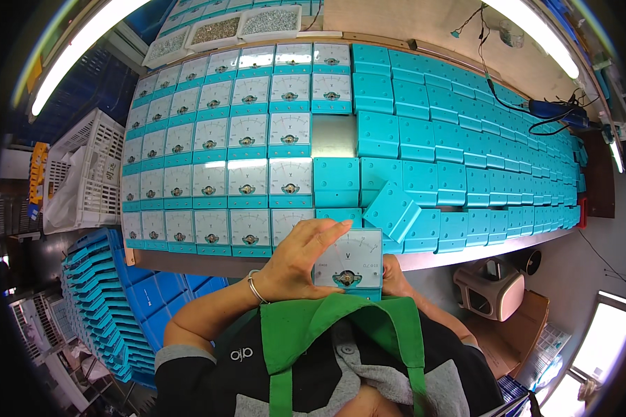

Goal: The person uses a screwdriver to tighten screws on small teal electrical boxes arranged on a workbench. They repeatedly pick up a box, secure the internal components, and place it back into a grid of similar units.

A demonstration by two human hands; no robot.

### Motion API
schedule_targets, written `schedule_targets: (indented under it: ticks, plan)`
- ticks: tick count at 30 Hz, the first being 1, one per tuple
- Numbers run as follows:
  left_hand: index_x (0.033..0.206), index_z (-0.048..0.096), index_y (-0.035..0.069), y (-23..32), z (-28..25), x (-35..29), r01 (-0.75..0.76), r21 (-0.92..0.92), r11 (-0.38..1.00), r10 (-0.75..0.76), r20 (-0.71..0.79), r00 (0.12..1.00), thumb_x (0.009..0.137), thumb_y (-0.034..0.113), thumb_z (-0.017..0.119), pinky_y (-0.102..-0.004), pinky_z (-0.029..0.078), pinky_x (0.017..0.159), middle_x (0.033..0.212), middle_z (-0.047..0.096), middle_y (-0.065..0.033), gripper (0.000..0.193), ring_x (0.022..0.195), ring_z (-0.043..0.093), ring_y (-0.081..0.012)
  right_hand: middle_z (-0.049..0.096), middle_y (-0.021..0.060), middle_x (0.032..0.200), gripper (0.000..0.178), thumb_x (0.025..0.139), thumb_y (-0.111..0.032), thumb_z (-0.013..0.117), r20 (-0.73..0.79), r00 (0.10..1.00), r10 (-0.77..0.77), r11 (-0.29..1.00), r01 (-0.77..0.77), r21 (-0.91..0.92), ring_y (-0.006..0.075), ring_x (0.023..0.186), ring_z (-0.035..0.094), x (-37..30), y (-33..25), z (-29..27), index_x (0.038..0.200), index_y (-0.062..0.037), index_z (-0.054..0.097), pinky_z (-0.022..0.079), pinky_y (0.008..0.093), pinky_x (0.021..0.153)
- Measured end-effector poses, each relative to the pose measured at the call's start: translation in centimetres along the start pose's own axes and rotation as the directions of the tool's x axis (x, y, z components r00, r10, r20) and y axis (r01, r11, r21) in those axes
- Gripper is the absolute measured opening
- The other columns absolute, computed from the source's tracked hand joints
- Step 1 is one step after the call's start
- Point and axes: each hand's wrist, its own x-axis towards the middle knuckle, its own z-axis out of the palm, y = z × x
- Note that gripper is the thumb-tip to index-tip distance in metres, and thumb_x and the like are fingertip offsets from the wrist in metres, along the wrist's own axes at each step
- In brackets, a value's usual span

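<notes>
Close to my chest, past the table's near edge, I hold a teal-backed voltmeter [348, 257] with its white dial face up. My left hand [295, 260] grips its left side, thumb and fingers closed around the case. My right hand [394, 276] is at its right edge, with most of the fingers hidden behind it. Just beyond lies a loose teal case [392, 210], tilted across the others. To the left, finished-looking meters [247, 178] with dials up stand in rows. On the right, rows of teal cases [419, 182] show plain backs.
A bare gap [334, 137] breaks the rows mid-table. White trays of small metal parts [270, 22] stand at the back. A dark cable [497, 97] hangs over the far right cases. Left are a white crate [94, 170] and stacked teal parts [108, 313]; a beige box-shaped device [492, 288] is at right.
</notes>
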Motion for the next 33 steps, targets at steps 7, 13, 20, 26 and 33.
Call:
schedule_targets:
  ticks: [7,13,20,26,33]
  plan:
    - [0.137,0.039,0.002,-0.3,0.0,-0.1,0.002,0.011,1.000,-0.002,0.029,1.000,0.054,0.030,0.088,-0.0403,0.042,0.095,0.125,0.049,-0.0173,0.100,0.112,0.049,-0.0336,0.070,0.0052,0.094,0.023,0.080,-0.002,0.070,0.014,0.999,0.034,0.999,-0.034,-0.006,0.0062,0.085,0.061,0.0,0.3,-0.2,0.101,0.0032,0.066,0.051,0.0240,0.072]
    - [0.137,0.039,0.001,-1.6,0.4,-0.2,0.105,-0.053,0.993,-0.108,-0.056,0.993,0.061,0.023,0.085,-0.0389,0.043,0.095,0.126,0.049,-0.0162,0.092,0.114,0.050,-0.0299,0.069,0.0101,0.100,0.027,0.078,-0.005,0.072,-0.137,0.990,-0.022,0.958,-0.018,-0.287,0.0093,0.087,0.062,1.2,-2.1,-1.6,0.104,0.0013,0.066,0.051,0.0257,0.074]
    - [0.147,0.012,0.014,-5.3,1.9,-3.7,0.483,-0.824,0.298,-0.315,0.392,0.864,0.066,0.020,0.082,-0.0466,0.042,0.100,0.128,0.049,-0.0135,0.107,0.113,0.056,-0.0316,0.029,0.0218,0.145,0.089,0.059,-0.023,0.086,-0.377,0.902,-0.212,0.096,-0.365,-0.926,0.0385,0.120,0.043,2.7,-1.8,-6.4,0.138,-0.0197,0.044,0.052,0.0435,0.083]
    - [0.140,0.026,0.014,-4.6,1.0,-0.7,0.342,-0.936,0.082,-0.437,0.275,0.857,0.065,0.038,0.080,-0.0488,0.048,0.092,0.124,0.048,-0.0142,0.095,0.109,0.057,-0.0351,0.046,0.0175,0.125,0.095,0.066,-0.033,0.080,-0.294,0.921,-0.254,0.638,-0.069,-0.767,0.0256,0.101,0.051,3.6,0.6,-7.2,0.145,-0.0172,0.030,0.050,0.0347,0.067]
    - [0.147,0.022,0.011,-6.9,3.0,2.2,0.259,-0.913,0.316,-0.483,0.081,0.872,0.067,0.033,0.076,-0.0414,0.038,0.100,0.141,0.032,-0.0152,0.099,0.123,0.042,-0.0286,0.047,-0.0029,0.082,0.091,0.078,-0.052,0.066,-0.148,0.989,0.007,0.990,0.014,0.142,0.0022,0.054,0.026,5.0,-2.1,-1.8,0.145,-0.0047,0.028,0.016,0.0208,0.043]
